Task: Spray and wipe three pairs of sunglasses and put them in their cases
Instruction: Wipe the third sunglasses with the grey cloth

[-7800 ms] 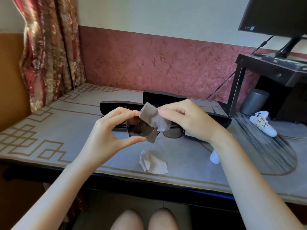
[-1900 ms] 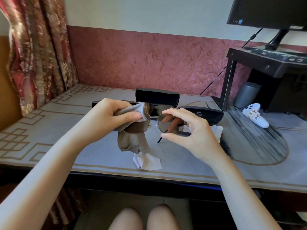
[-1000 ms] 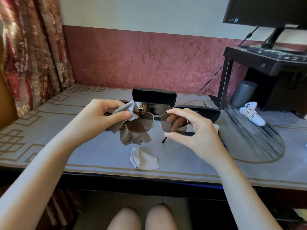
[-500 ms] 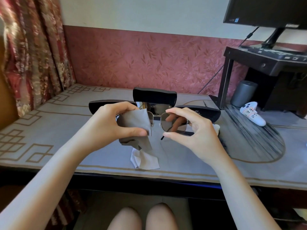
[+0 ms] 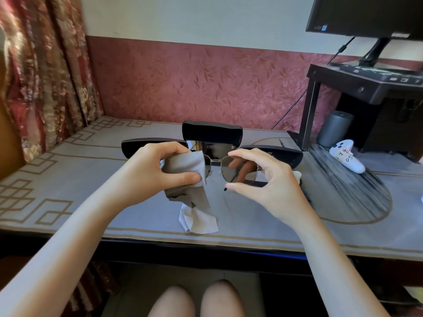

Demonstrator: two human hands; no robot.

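I hold a pair of metal-framed sunglasses (image 5: pixel 238 171) above the table, between both hands. My right hand (image 5: pixel 265 177) pinches the rim of the right lens. My left hand (image 5: pixel 155 170) presses a grey-brown cloth (image 5: pixel 185 177) around the left lens, which is hidden by it. Behind them stands an open black case (image 5: pixel 211 135) with its lid up. A shut black case (image 5: pixel 283 154) lies to its right and another black case (image 5: pixel 137 146) to its left. A white cloth (image 5: pixel 199 219) lies on the table below my hands.
A white spray bottle (image 5: pixel 346 159) with a handwritten label lies at the right, beside a grey cylinder (image 5: pixel 335 128). A dark stand (image 5: pixel 357 81) with a monitor (image 5: pixel 366 16) fills the right back corner. A curtain (image 5: pixel 45 65) hangs at the left. The table edge (image 5: pixel 206 242) is close to my knees.
The cloth in my left hand has shifted over the left lens, from hanging beside it to wrapped around it. My right hand keeps its pinch on the right lens.
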